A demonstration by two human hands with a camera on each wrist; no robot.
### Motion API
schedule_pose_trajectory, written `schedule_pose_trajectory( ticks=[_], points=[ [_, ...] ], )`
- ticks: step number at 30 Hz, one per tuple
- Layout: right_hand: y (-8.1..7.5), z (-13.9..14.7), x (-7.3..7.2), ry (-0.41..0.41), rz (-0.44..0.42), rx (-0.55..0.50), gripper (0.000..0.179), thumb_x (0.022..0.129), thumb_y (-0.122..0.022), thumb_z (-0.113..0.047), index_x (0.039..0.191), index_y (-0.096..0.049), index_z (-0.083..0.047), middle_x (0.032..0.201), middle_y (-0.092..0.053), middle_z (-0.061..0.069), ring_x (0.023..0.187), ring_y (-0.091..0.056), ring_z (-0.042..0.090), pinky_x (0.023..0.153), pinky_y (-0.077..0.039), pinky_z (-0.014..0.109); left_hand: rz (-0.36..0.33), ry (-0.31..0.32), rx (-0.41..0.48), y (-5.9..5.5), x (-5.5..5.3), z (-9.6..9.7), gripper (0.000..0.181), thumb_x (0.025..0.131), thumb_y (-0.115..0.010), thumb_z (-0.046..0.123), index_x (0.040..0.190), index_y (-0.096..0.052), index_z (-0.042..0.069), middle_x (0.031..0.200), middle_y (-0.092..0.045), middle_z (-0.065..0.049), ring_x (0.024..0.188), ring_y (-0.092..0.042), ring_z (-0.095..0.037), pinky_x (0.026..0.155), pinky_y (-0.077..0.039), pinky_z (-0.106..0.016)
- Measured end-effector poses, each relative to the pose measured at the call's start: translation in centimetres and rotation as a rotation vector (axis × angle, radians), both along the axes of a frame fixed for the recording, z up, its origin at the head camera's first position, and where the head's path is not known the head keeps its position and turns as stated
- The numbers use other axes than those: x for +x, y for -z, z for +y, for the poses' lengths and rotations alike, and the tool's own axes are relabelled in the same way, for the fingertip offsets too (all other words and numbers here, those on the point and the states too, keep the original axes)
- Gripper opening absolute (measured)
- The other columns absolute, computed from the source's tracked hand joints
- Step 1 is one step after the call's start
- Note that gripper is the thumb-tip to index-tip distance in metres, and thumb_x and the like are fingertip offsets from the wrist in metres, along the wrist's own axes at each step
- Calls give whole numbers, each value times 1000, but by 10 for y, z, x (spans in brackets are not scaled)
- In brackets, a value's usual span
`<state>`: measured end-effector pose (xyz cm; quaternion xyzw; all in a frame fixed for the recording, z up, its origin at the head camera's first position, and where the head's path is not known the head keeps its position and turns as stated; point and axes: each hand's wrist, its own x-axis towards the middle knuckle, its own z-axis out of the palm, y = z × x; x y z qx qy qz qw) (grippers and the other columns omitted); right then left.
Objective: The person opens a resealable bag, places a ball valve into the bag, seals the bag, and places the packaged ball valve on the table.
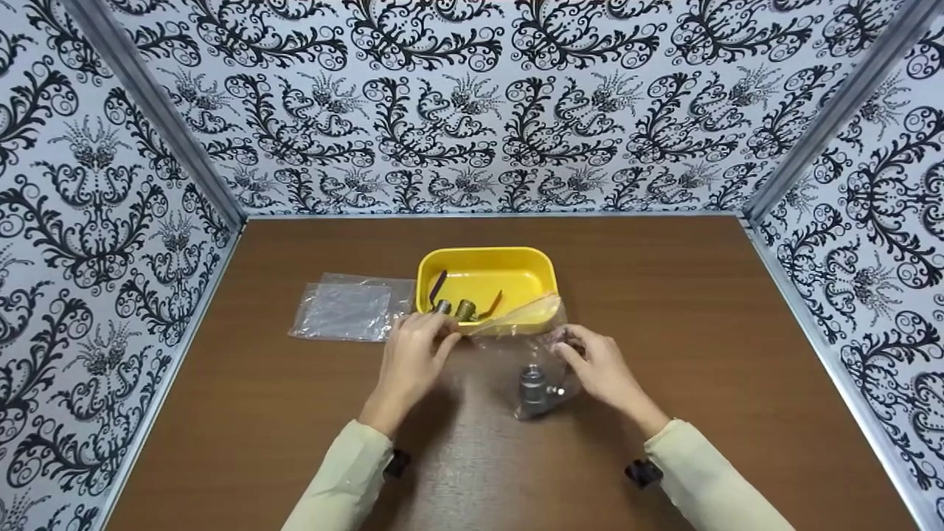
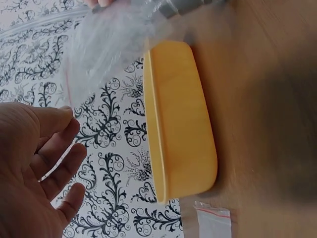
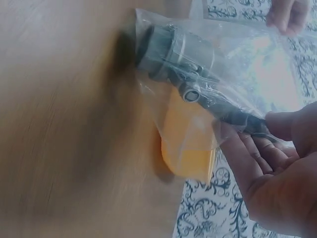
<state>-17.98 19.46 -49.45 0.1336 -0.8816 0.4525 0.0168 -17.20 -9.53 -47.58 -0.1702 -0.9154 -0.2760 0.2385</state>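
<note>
A clear zip bag (image 1: 494, 350) hangs above the table in front of the yellow bin. Inside its lower right part is a grey metal valve (image 1: 532, 389) with a small side fitting. My left hand (image 1: 414, 350) pinches the bag's top edge between thumb and index finger, the other fingers spread loosely. On the other side, my right hand (image 1: 599, 365) grips the bag; in the right wrist view its thumb and fingers (image 3: 247, 153) close on the dark handle end of the valve (image 3: 183, 59) through the plastic.
Behind the bag stands the yellow bin (image 1: 487, 253), holding metal valves (image 1: 464, 310) with a purple and an orange handle. Flat clear zip bags (image 1: 346, 306) lie on the brown table (image 1: 664, 295) to its left. Patterned walls (image 1: 472, 110) enclose the table's back and sides.
</note>
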Motion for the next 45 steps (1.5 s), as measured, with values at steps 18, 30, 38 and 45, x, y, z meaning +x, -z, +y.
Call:
schedule_pose_trajectory(
  ticks=[18,30,38,45],
  points=[
    [-12,87,-24,137,-171,151,28,97,-55,-13,113,-62,8,94,-73,21,73,-65,12,61,-49,21,-94,-83,35,20,4,-28,7,85,-74,17,89,-69,17,80,-71,3,78,-65,-18,90,-46,-47],
    [-13,133,-28,170,-399,123,25,97,-52,-14,94,-61,9,67,-56,-2,58,-57,8,52,-53,25,-123,-134,28,28,4,-44,5,85,-73,17,89,-70,18,81,-72,4,78,-66,-17,83,-44,-42],
    [-9,166,-31,175,-568,77,20,95,-49,-10,82,-60,0,60,-49,-8,49,-46,4,47,-43,22,-135,-156,31,30,5,-51,5,85,-72,14,89,-70,17,82,-72,2,78,-66,-18,86,-44,-43],
    [-8,187,-31,172,-667,79,20,96,-50,-8,80,-61,-2,62,-55,-7,56,-55,5,52,-50,23,-133,-158,29,31,6,-56,5,86,-72,14,90,-70,17,82,-73,2,78,-67,-19,87,-45,-44]
  ],
)
